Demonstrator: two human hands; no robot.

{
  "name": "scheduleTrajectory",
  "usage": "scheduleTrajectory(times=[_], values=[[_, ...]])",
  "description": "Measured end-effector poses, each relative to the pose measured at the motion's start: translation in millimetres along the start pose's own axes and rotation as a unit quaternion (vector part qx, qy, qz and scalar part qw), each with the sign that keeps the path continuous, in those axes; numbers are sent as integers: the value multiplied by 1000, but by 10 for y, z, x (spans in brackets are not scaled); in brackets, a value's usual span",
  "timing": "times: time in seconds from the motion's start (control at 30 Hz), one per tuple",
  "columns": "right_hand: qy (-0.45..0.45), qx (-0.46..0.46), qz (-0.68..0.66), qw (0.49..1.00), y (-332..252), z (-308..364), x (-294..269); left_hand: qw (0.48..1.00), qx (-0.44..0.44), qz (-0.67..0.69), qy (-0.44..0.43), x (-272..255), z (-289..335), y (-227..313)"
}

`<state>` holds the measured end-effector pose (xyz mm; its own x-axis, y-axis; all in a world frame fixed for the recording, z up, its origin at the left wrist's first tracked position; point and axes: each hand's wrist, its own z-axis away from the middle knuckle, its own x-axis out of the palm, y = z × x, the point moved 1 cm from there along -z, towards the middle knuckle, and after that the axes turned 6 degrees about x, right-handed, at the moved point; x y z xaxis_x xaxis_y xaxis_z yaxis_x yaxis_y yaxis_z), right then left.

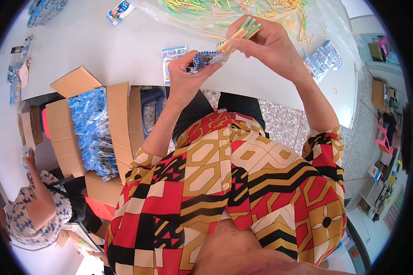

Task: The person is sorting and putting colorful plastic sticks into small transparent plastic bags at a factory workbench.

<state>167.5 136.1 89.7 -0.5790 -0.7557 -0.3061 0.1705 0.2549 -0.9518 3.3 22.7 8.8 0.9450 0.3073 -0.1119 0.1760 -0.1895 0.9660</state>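
Over the table, my left hand [186, 75] is closed around a blue-and-white printed packet [205, 60] with its mouth turned toward my right hand. Between thumb and fingers, my right hand [266, 46] grips a small bundle of thin green and yellow sticks [245, 32]. The lower ends of the sticks meet the packet's mouth; how far inside they reach is hidden. Beneath my left hand a flat packet [170, 57] lies on the table. Beside my right wrist are more blue-and-white packets [325, 59].
Loose coloured sticks [243, 8] lie on a clear plastic sheet [197, 23] at the far side of the white table [114, 55]. An open cardboard box [63, 133] full of blue packets [92, 128] stands at left. Another person [41, 206] holds a packet at far left.
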Motion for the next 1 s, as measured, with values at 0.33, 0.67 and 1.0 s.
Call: scheduleTrajectory(times=[0.33,0.67,1.0], values=[[-45,-32,130,990,-214,-100,-16,999,-5,-22,-30,25,10,-43],[-46,-40,144,988,-231,-102,56,999,26,-24,-17,10,2,-27],[-84,45,113,989,-527,-130,-49,997,47,-59,-19,21,52,-9]])
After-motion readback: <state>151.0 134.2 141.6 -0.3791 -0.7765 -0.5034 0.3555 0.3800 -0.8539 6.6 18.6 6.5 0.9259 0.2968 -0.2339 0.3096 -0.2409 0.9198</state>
